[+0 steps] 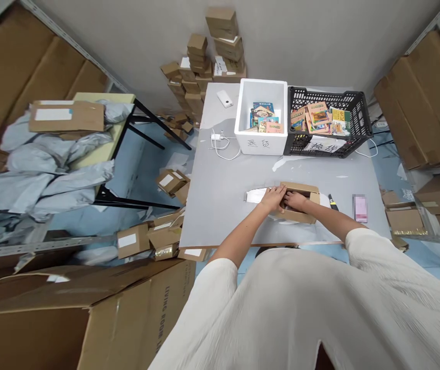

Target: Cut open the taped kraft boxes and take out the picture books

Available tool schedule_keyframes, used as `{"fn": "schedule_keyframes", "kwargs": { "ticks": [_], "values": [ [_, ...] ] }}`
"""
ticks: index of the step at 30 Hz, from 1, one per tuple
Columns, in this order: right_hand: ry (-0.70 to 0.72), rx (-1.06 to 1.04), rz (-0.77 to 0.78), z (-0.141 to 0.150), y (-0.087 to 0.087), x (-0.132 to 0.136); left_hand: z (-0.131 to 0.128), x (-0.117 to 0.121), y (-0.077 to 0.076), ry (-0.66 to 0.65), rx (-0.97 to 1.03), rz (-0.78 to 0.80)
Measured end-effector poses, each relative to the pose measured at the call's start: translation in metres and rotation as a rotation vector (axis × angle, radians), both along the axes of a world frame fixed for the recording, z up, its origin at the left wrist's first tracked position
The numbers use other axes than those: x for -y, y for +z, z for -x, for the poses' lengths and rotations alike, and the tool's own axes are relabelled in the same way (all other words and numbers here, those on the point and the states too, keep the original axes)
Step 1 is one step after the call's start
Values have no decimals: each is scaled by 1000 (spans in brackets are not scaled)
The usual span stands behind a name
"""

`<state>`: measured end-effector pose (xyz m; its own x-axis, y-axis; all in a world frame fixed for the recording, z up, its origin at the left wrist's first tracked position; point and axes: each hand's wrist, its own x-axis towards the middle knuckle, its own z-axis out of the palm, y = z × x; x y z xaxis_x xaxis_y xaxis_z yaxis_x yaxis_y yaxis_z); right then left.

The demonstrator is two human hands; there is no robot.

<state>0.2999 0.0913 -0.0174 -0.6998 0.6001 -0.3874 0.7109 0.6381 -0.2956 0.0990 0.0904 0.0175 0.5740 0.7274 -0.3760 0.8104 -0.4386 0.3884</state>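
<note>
Hands: your left hand [275,198] lies over the left end of the small box [299,217], fingers bent at its wall; your right hand [295,201] reaches down inside. You cannot tell from here whether either closes on anything.
Small box: in front of you on the grey table [220,205], near its front edge; open top up, long axis running left to right, its right end slightly nearer you.
White bin [277,146]: "退货" handwritten on the side facing you, books inside.
Black crate [296,146]: its paper sign [325,144] reads "换货"; one book [339,122] inside appears to read "史记".
Big carton [135,318]: "LIVING ROOM" printed on its side, to your left.
Phone [360,209]: lit pink screen, writing too small to read; a cutter [332,202] lies between it and the small box.
</note>
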Motion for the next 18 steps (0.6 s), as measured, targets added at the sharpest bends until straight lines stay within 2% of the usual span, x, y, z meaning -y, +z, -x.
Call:
{"fn": "schedule_keyframes", "kwargs": {
  "ticks": [3,6,8,10,12,14,16,18],
  "values": [
    [27,15,-19,3,17,-2,0,0,5,1,-10,-8],
    [120,106,-82,-1,40,-3,3,1,11,-8,-37,-4],
    [164,142,-141,-11,61,-7,4,0,15,-13,-57,3],
    [120,138,-200,-30,83,-12,4,-1,19,-18,-74,8],
    [-38,58,-264,-57,104,-21,4,-2,22,-20,-92,13],
    [-311,-103,-325,-90,118,-30,3,-4,23,-16,-106,18],
    [-648,-306,-354,-124,121,-37,2,-4,23,-8,-116,17],
    [-974,-505,-330,-151,111,-38,1,-5,22,6,-127,13]
  ]
}}
